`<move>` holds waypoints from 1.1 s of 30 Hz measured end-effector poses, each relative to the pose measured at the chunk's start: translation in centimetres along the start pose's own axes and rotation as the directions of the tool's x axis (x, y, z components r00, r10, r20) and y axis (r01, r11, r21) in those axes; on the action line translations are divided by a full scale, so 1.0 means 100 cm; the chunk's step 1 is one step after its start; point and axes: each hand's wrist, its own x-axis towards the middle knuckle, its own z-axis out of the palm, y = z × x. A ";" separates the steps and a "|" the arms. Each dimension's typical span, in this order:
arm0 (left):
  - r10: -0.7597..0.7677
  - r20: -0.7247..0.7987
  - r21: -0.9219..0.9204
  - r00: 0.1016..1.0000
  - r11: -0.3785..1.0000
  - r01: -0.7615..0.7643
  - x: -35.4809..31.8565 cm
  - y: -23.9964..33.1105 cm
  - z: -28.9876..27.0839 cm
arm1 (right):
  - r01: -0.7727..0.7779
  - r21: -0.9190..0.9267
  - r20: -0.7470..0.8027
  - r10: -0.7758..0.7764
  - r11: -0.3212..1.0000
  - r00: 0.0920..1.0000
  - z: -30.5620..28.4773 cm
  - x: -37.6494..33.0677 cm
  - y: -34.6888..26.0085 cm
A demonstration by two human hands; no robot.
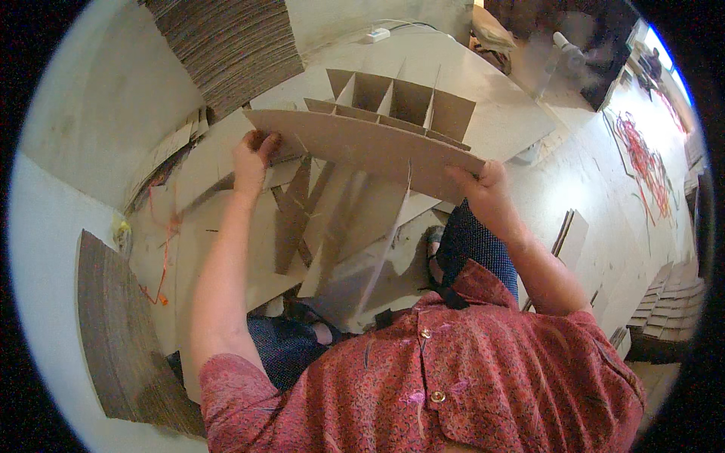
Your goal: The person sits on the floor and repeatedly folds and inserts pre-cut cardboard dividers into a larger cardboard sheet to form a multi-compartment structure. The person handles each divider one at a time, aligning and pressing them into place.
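A long brown cardboard strip (362, 147) stretches between my hands, its broad face toward me. At its left end my left hand (255, 155) pinches the edge between thumb and fingers. My right hand (483, 185) grips the opposite end, thumb on the near face. Just beyond the strip stands a cardboard divider grid (408, 100), its crossing pieces forming open cells. Another cardboard piece (389, 230) slopes from the strip's lower edge toward my lap; whether it is slotted into the strip I cannot tell.
Tall stacks of cardboard sheets (234, 45) stand at the far left, with another stack (121, 325) near left. Loose cardboard pieces (294, 219) lie below my hands. Red strapping (642, 166) is tangled on the floor at right, and a white power strip (377, 35) sits at the back.
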 end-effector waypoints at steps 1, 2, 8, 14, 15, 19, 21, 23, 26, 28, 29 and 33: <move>-0.001 -0.049 -0.121 0.999 0.993 -0.005 -0.001 -0.005 0.003 | -0.020 0.046 0.003 0.020 0.999 1.000 0.001 0.000 -0.002; -0.021 -0.053 -0.117 0.998 0.993 0.015 -0.001 -0.008 0.000 | -0.040 0.093 0.008 0.040 0.995 0.999 0.002 0.000 -0.006; -0.249 -0.007 0.257 0.969 0.936 0.242 -0.005 -0.015 0.010 | -0.135 0.165 0.077 0.123 0.977 0.989 0.025 -0.016 0.043; 0.184 -0.207 0.591 0.961 0.806 -0.027 -0.024 -0.015 0.004 | -0.023 0.069 0.094 0.016 0.997 0.995 0.010 -0.008 0.026; 0.071 -0.157 0.511 0.985 0.859 0.020 -0.040 0.019 0.012 | -0.056 0.041 0.111 0.051 0.998 0.993 0.002 -0.006 0.011; 0.160 0.107 0.587 0.981 0.787 -0.192 -0.097 0.080 0.063 | 0.210 -0.045 0.108 -0.204 0.977 0.973 0.004 -0.005 0.011; 0.116 0.182 0.634 0.976 0.745 -0.207 -0.104 0.072 0.072 | 0.298 -0.042 0.117 -0.291 0.954 0.949 0.002 -0.003 0.013; 0.017 0.234 0.639 0.972 0.751 -0.167 -0.103 0.050 0.079 | 0.400 -0.216 0.158 -0.373 0.891 0.914 0.002 -0.005 0.030; -0.010 0.198 0.630 0.980 0.767 -0.120 -0.095 0.044 0.072 | 0.457 -0.121 0.222 -0.425 0.881 0.878 -0.001 -0.008 0.023; -0.035 0.212 0.657 0.977 0.745 -0.116 -0.092 0.045 0.072 | 0.444 -0.047 0.232 -0.423 0.895 0.876 -0.003 -0.008 0.019; -0.028 0.227 0.636 0.973 0.761 -0.126 -0.092 0.047 0.072 | 0.432 -0.058 0.227 -0.409 0.900 0.884 -0.004 -0.008 0.021; 0.036 0.238 0.558 0.971 0.813 -0.167 -0.088 0.038 0.074 | 0.374 -0.124 0.211 -0.344 0.919 0.915 -0.003 -0.008 0.035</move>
